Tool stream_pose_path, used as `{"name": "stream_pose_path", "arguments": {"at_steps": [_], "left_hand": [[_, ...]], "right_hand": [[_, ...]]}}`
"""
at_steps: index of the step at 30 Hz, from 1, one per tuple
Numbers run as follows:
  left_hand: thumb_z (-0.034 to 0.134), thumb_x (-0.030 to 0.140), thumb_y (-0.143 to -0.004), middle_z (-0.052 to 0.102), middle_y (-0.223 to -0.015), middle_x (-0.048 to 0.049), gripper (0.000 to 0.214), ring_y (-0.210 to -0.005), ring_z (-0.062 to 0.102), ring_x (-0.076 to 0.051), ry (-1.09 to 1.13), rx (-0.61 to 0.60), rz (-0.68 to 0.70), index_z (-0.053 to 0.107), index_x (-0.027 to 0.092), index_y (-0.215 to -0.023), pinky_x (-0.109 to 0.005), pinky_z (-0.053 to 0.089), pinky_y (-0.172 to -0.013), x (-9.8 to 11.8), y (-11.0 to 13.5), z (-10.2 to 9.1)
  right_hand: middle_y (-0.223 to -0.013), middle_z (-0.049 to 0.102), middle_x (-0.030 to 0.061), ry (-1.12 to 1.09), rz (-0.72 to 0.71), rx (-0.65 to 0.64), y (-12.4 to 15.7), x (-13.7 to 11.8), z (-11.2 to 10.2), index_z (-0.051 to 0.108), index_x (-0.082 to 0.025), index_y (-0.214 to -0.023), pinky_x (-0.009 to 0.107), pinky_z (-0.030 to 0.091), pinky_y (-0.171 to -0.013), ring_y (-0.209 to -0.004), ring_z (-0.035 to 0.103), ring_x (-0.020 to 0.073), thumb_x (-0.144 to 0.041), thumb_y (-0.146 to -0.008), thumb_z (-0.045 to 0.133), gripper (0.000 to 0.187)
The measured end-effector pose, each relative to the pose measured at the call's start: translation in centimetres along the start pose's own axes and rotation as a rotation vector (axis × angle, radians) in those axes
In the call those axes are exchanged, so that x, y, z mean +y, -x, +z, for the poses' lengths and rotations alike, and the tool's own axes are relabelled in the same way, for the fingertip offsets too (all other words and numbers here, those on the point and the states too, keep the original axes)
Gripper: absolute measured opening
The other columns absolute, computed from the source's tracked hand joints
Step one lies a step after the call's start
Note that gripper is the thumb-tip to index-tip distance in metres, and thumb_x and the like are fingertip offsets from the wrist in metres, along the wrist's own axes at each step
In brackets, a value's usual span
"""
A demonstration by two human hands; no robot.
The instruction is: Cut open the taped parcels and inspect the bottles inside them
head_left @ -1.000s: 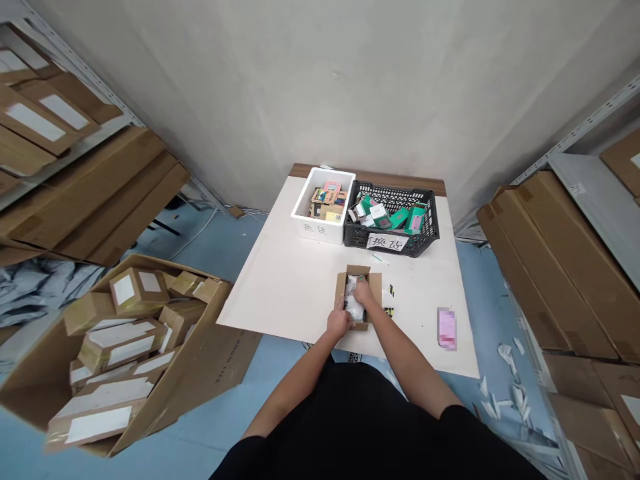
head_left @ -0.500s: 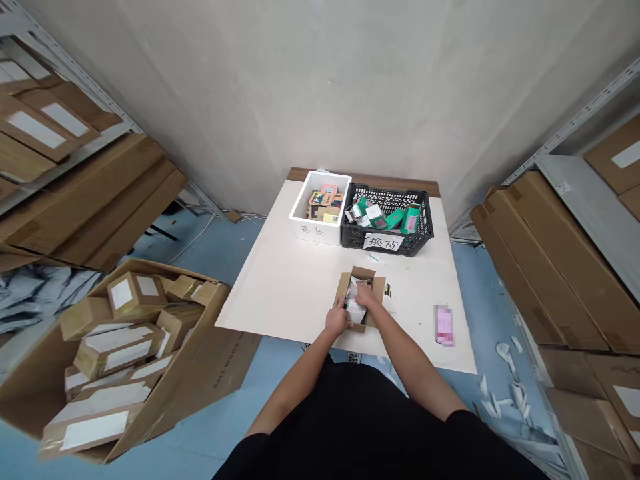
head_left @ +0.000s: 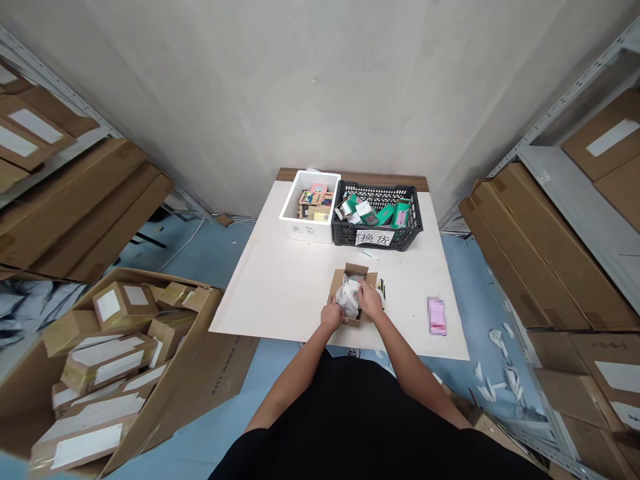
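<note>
A small open cardboard box [head_left: 355, 269] stands near the front edge of the table, flaps spread. White plastic wrapping [head_left: 347, 295] bulges from it, and what lies under the wrapping is hidden. At the box's near left corner, my left hand [head_left: 333, 315] is closed on the cardboard. My right hand [head_left: 370, 301] reaches in from the right with its fingers closed on the wrapping. Partly behind my right hand lies a small white item with black and yellow marks [head_left: 381, 288].
Behind the box stand a white foam bin [head_left: 307, 231] of small packages and a black crate [head_left: 377, 238] of green-and-white boxes. A pink blurred item [head_left: 437, 316] lies at the right. A large carton [head_left: 220, 363] of parcels sits on the floor at left; loaded shelves [head_left: 575, 180] flank the table.
The white wrapping has been pulled up and now stands higher and fuller in the box. My right hand has shifted toward the box's right side. The whole view has shifted slightly.
</note>
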State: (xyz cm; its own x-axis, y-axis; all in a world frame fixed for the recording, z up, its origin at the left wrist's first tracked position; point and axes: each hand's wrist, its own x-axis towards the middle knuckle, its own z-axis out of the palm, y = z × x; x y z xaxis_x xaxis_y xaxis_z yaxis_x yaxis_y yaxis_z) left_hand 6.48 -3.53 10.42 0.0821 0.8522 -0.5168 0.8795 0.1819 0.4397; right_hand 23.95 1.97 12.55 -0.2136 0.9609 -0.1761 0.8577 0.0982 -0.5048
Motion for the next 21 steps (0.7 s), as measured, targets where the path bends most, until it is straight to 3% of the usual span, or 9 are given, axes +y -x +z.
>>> {"name": "stream_pose_path", "arguments": {"at_steps": [4,9,14,18,21], "left_hand": [[0.092,0.028,-0.072,0.031,-0.175,-0.0032,0.018,-0.162,0.025,-0.034,-0.075,0.037,0.019,0.081,0.021,-0.084,-0.038,0.046,-0.118,-0.1,-0.1,0.4],[0.091,0.030,-0.073,0.039,-0.171,-0.0030,0.020,-0.163,0.022,-0.032,-0.074,0.024,0.001,0.080,0.023,-0.088,-0.038,0.043,-0.121,-0.4,-0.3,0.7],[0.091,0.029,-0.073,0.038,-0.172,-0.0044,0.019,-0.163,0.021,-0.032,-0.077,0.024,0.023,0.078,0.022,-0.086,-0.039,0.042,-0.121,-0.5,-0.1,0.5],[0.091,0.029,-0.073,0.042,-0.169,-0.0062,0.018,-0.163,0.022,-0.032,-0.081,0.011,0.011,0.079,0.021,-0.085,-0.038,0.043,-0.121,-0.3,0.0,0.3],[0.091,0.027,-0.072,0.034,-0.174,-0.0037,0.018,-0.164,0.022,-0.032,-0.095,0.004,0.015,0.080,0.021,-0.085,-0.037,0.041,-0.122,-0.2,0.1,0.2]], "right_hand": [[-0.134,0.070,0.0119,0.020,-0.046,-0.017,1.1,-0.2,0.3,0.058,-0.020,-0.150,0.033,0.046,-0.105,-0.126,0.061,0.0261,-0.021,-0.100,0.053,0.051],[-0.140,0.064,0.0135,0.067,-0.040,-0.035,0.8,-0.1,0.3,0.056,-0.019,-0.153,0.033,0.048,-0.104,-0.129,0.058,0.0277,-0.025,-0.098,0.060,0.055],[-0.133,0.063,0.0152,0.141,-0.065,-0.043,-0.1,-0.3,0.2,0.073,-0.019,-0.130,0.035,0.047,-0.105,-0.129,0.054,0.0295,-0.034,-0.101,0.062,0.035],[-0.138,0.060,0.0171,0.170,0.041,-0.042,-1.6,-1.7,0.5,0.074,-0.018,-0.123,0.036,0.047,-0.103,-0.126,0.057,0.0305,-0.046,-0.102,0.058,0.039],[-0.135,0.061,0.0204,0.183,0.156,-0.060,-3.1,-3.2,0.9,0.068,-0.012,-0.130,0.036,0.049,-0.098,-0.117,0.063,0.0308,-0.052,-0.100,0.060,0.051]]}}
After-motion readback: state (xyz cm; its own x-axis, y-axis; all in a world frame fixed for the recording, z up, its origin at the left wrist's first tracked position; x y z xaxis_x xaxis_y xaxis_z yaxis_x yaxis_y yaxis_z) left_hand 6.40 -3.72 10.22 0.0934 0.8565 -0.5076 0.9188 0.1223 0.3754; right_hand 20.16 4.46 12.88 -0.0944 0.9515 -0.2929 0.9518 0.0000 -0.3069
